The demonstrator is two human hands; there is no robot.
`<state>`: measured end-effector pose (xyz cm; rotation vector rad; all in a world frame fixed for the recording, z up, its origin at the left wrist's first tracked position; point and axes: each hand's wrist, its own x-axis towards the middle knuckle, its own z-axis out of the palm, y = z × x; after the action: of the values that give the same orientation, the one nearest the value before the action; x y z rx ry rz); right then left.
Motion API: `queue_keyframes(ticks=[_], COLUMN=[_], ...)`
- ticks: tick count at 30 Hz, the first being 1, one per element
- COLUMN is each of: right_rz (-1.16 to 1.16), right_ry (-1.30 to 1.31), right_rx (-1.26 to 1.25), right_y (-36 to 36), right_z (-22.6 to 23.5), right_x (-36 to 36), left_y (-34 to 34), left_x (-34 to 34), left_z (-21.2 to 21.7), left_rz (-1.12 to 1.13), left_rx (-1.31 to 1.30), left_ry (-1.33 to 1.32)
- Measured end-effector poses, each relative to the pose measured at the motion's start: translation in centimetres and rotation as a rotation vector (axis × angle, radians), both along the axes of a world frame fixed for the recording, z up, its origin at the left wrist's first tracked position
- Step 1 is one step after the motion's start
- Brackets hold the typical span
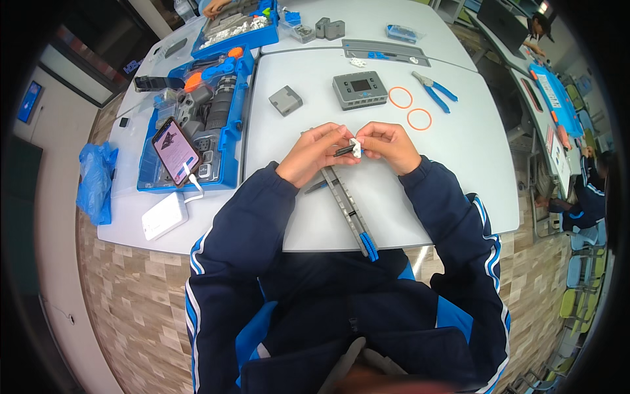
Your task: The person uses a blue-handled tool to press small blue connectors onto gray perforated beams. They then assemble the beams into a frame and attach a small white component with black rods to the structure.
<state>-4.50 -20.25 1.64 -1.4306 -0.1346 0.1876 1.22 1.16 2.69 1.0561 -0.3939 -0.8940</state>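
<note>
Over the middle of the table, my left hand (312, 154) and my right hand (392, 146) meet with fingers pinched. Between them is a small white plastic connector (356, 148), gripped by my right fingertips. A short black rod (344, 151) points into it from my left fingers, which close around it. A speck of blue shows beside the connector, too small to name. Below my hands lies a long grey building beam (342, 200) with blue pieces (369, 247) at its near end, reaching past the table edge. A dark, thin part (316, 187) rests beside it.
A blue parts bin (226, 157) stands at left, with a phone (176, 151) on it, cabled to a white power bank (165, 216). Beyond my hands are a grey controller (359, 90), a grey block (285, 100), orange rings (419, 119) and blue-handled pliers (434, 90).
</note>
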Motion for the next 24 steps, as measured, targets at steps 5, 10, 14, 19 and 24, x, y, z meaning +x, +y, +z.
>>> queue_keyframes(ticks=[5, 10, 14, 19, 24], right_rz=[-0.043, -0.059, -0.068, -0.134, -0.125], right_ry=[-0.061, -0.020, -0.009, -0.101, -0.277], right_rx=[-0.115, -0.080, -0.046, -0.148, -0.114], right_y=[0.0, -0.1, 0.0, 0.2, 0.4], right_z=[0.3, -0.1, 0.0, 0.6, 0.6], right_x=[-0.1, 0.1, 0.1, -0.3, -0.3], left_y=[-0.1, -0.1, -0.5, -0.7, -0.8], left_x=[-0.6, -0.4, -0.5, -0.7, -0.8], left_z=[-0.1, -0.7, -1.1, -1.0, -0.8], left_rz=[0.031, 0.079, 0.148, 0.171, 0.164], left_rx=[0.136, 0.090, 0.050, 0.056, -0.011], left_ry=[-0.248, -0.272, -0.415, -0.430, -0.304])
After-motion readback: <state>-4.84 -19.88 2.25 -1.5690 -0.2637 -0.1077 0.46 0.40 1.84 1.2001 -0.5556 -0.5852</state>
